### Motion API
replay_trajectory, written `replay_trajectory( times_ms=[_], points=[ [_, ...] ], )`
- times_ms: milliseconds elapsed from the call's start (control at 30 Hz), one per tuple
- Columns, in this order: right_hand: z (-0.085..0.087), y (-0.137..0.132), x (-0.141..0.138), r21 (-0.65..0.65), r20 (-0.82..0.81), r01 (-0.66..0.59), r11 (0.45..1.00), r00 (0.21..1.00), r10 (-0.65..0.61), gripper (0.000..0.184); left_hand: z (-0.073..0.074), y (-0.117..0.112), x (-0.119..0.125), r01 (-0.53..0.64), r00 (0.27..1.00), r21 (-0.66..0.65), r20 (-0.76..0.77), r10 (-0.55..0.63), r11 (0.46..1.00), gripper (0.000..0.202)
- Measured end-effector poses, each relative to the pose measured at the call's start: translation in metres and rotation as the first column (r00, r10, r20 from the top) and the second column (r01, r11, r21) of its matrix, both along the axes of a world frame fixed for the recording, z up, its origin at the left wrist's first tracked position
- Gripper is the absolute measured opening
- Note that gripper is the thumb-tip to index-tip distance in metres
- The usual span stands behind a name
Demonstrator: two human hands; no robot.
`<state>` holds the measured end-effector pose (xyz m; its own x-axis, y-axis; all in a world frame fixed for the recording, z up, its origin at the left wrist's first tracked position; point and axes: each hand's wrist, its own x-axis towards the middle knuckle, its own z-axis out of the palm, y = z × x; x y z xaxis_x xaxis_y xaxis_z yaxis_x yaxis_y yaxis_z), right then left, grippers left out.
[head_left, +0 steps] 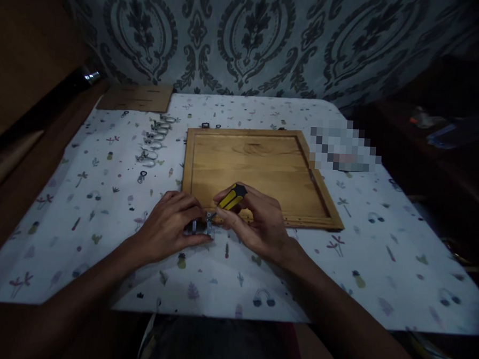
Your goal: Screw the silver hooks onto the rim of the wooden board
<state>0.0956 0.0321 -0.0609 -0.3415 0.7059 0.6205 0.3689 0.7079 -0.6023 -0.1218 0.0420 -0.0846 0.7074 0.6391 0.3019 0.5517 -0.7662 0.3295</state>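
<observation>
A framed wooden panel, like a cabinet door, lies flat on the patterned tablecloth. At its near left edge my left hand is closed on a metal hinge, thumb below and fingers above. My right hand grips a screwdriver by its yellow and black handle, over the panel's near edge. The screwdriver's tip points down at the hinge; I cannot tell whether it sits in a screw. Small dark holes or screws dot the panel's near edge.
Several more metal hinges lie in a column left of the panel. A brown cardboard piece rests at the back left corner. A pixelated item is right of the panel. Patterned fabric or wallpaper rises behind the table.
</observation>
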Motion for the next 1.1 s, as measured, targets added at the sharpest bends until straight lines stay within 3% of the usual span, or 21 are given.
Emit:
replay_trajectory(
  times_ms=[333, 500, 833, 1100],
  points=[
    [0.0011, 0.0026, 0.0063, -0.016, -0.008, -0.164, 0.986, 0.986, 0.164, 0.005, 0.0002, 0.0010, 0.0002, -0.005, 1.000, 0.014, 0.011, 0.005, 1.000, 0.041],
    [0.0005, 0.0031, 0.0086, -0.019, 0.016, -0.218, 0.976, 0.976, 0.218, 0.011, -0.0002, 0.0008, 0.0008, -0.010, 1.000, 0.027, 0.004, 0.010, 1.000, 0.042],
    [0.0041, 0.0025, 0.0094, -0.037, 0.042, -0.160, 0.987, 0.986, 0.161, 0.007, -0.0031, 0.0005, -0.0013, -0.006, 1.000, 0.009, 0.011, 0.006, 1.000, 0.045],
    [0.0041, 0.0011, 0.0089, -0.054, 0.009, -0.186, 0.981, 0.982, 0.186, 0.005, -0.0018, -0.0001, -0.0002, -0.016, 1.000, 0.019, 0.014, 0.016, 1.000, 0.040]
  ],
)
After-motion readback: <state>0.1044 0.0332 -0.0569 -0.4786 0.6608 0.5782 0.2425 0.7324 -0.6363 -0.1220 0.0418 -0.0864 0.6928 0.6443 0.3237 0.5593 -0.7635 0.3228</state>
